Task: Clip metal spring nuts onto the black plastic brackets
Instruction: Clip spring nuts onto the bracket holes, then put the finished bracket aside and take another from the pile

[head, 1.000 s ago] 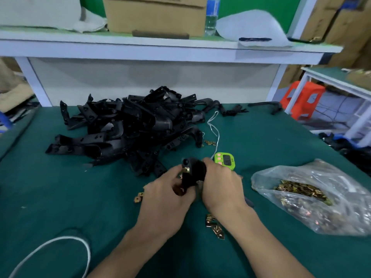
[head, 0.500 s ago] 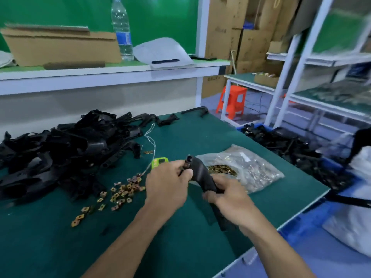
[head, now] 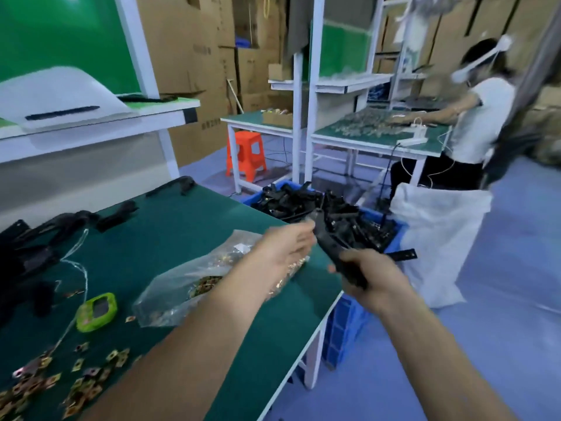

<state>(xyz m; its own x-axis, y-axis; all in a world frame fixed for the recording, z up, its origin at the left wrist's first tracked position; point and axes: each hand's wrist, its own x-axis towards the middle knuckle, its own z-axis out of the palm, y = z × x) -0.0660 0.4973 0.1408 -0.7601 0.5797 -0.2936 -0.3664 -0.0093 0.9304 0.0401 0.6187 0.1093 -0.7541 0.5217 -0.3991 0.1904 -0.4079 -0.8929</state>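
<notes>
Loose brass-coloured metal spring nuts point(head: 45, 381) lie at lower left on the green-topped bench point(head: 273, 329). At centre right, past the bench edge, the right hand point(head: 373, 278) curls its fingers point(head: 358, 262) round the lower end of a long black plastic bracket point(head: 329, 247). The left hand point(head: 285, 244) is loosely spread beside the bracket's upper end; blur hides any contact. Beyond stands a blue plastic crate point(head: 346, 329) of black parts.

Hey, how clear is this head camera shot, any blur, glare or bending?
Head view: the left hand is motion-smeared, its outline indistinct; the right hand gripping the black bracket is somewhat sharper; the person in the background streaks badly; white shelf posts lean from wide-angle distortion; loose spring nuts on the table are readable.
</notes>
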